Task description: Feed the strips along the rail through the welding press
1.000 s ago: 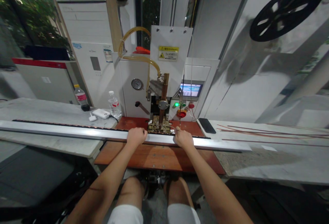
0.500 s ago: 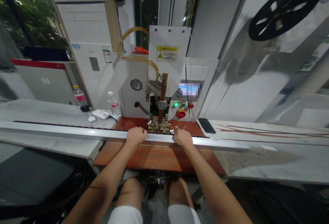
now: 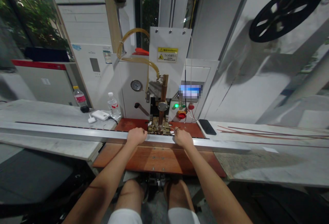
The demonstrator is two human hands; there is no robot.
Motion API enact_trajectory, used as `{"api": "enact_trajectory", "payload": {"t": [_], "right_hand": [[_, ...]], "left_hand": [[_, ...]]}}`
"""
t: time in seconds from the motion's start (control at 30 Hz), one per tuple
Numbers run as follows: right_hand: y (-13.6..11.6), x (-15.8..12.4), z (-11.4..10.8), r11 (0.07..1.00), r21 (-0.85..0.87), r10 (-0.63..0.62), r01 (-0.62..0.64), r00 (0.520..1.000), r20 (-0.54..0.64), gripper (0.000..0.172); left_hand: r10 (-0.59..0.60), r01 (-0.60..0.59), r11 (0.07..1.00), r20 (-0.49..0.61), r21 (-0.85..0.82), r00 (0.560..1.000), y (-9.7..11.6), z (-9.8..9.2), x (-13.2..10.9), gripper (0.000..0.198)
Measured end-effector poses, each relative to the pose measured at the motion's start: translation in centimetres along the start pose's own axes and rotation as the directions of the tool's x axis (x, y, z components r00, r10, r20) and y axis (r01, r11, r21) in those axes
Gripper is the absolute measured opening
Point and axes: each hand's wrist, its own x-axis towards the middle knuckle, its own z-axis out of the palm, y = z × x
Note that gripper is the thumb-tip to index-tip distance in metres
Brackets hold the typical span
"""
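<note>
A long aluminium rail [image 3: 64,133] lies across the bench in front of a white press machine [image 3: 164,76]. My left hand [image 3: 136,136] is curled over the rail's top edge just left of the machine's brass die [image 3: 159,128]. My right hand [image 3: 183,137] rests on the rail to the right of the die, fingers pinched on a thin dark wire-like piece. A copper rod [image 3: 162,97] stands down into the die between my hands.
A red-brown work plate [image 3: 156,158] lies under the rail. Two water bottles [image 3: 113,105], a white charger [image 3: 101,115] and a black phone [image 3: 207,126] sit on the marble bench. Thin copper strips [image 3: 269,134] lie at the right. A black reel [image 3: 285,9] hangs above right.
The view has shifted slightly. My right hand's pinched piece has dropped from upright to lying low near the die. Both hands stay on the rail.
</note>
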Motion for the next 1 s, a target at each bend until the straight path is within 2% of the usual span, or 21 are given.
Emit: {"api": "enact_trajectory", "payload": {"t": [0.27,0.47,0.7,1.0], "right_hand": [[0.26,0.44,0.36,1.000,0.013,-0.015,0.015,1.000,-0.024,0.037],[0.34,0.74,0.39,1.000,0.002,-0.004,0.004,1.000,0.002,0.033],[0.39,0.76,0.46,1.000,0.005,-0.017,0.017,1.000,-0.023,0.036],[0.37,0.50,-0.05,1.000,0.008,-0.009,0.010,0.993,-0.121,0.036]], "left_hand": [[0.000,-0.001,1.000,0.026,0.004,1.000,0.00,0.00,0.25,0.051],[0.011,-0.011,1.000,0.026,-0.004,1.000,0.07,-0.04,0.58,0.048],[0.024,-0.024,1.000,0.007,0.002,1.000,-0.05,0.20,0.66,0.047],[0.015,-0.015,1.000,0.021,-0.015,1.000,0.13,-0.36,0.26,0.048]]}}
